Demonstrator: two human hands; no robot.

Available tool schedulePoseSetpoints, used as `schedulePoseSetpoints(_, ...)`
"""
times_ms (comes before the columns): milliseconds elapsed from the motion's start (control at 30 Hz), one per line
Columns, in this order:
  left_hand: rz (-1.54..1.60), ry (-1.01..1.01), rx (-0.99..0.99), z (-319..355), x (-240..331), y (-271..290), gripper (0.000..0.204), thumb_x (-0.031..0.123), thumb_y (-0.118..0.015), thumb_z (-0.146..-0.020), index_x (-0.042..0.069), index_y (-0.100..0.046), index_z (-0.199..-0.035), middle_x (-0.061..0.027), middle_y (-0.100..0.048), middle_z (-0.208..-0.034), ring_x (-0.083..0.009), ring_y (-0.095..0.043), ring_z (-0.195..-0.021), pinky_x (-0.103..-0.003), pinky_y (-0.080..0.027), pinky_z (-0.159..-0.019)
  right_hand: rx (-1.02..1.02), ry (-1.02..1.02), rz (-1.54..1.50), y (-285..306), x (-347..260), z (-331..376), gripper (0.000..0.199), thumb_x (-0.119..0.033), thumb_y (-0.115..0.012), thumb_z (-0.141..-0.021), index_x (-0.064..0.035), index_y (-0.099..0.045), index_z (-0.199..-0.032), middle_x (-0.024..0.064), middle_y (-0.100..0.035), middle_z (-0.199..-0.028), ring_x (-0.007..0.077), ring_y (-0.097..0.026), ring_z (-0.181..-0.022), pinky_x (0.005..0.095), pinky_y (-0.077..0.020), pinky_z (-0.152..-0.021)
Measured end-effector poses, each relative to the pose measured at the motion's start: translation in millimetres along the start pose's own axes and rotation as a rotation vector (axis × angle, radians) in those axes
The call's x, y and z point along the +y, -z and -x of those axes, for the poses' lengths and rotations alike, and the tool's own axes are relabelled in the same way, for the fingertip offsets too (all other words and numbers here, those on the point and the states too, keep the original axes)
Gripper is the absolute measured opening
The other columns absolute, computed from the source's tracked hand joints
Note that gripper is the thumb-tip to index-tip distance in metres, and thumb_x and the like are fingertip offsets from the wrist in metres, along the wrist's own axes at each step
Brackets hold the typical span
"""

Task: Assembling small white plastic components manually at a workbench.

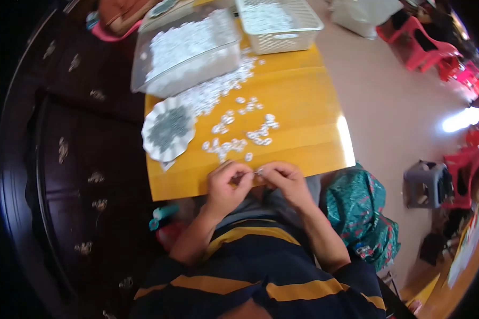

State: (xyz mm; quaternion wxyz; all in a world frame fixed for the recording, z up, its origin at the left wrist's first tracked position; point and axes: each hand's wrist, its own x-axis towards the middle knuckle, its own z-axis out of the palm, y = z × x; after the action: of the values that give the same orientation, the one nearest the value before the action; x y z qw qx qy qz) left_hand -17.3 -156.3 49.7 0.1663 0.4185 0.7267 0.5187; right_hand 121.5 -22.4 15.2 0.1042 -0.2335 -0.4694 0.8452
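Note:
Near the table's front edge, my left hand [229, 186] and my right hand [287, 183] meet fingertip to fingertip. Both are closed in a pinch around a tiny pale piece [258, 171], mostly covered by the fingers; its kind is too small to make out. Just beyond them, small white ring-like pieces [229, 144] lie loose in groups on the yellow-brown table [303, 95]. A wavy-rimmed white plate [150, 143] left of these carries a heap of small dark grey parts [170, 127].
A clear plastic bin [197, 64] full of white pieces stands at the far left, with a spilled pile [213, 90] before it. Beside it is a white basket [287, 42]. Dark cabinets [96, 143] line the left; a green bag [359, 207] and a grey stool [426, 183] stand right.

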Motion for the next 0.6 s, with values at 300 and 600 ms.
schedulePoseSetpoints(300, -0.013, -0.041, 0.037, 6.2, -7.4, 2.7, 0.008, -0.003, -0.073, -0.085, 0.001, -0.067, -0.087, -0.0033, -0.063, -0.075, -0.0076, -0.058, -0.058, -0.023, -0.045, -0.053, -0.011, 0.073, -0.111, -11.5, 8.9, -4.9, 0.014, -0.006, -0.064, -0.101, 0.0014, -0.068, -0.112, 0.0011, -0.07, -0.088, 0.0062, -0.061, -0.067, 0.0229, -0.0508, -0.059)
schedulePoseSetpoints(600, -0.032, -0.046, 0.001, 4.6, -8.7, 2.3, 0.009, -0.003, -0.074, -0.085, 0.002, -0.066, -0.086, -0.0033, -0.062, -0.075, -0.0085, -0.057, -0.057, -0.024, -0.044, -0.051, 0.011, 0.091, -0.077, -10.3, 12.9, -5.5, 0.013, -0.004, -0.064, -0.1, 0.0009, -0.067, -0.112, 0.0007, -0.069, -0.086, 0.0058, -0.062, -0.065, 0.0215, -0.0498, -0.057)
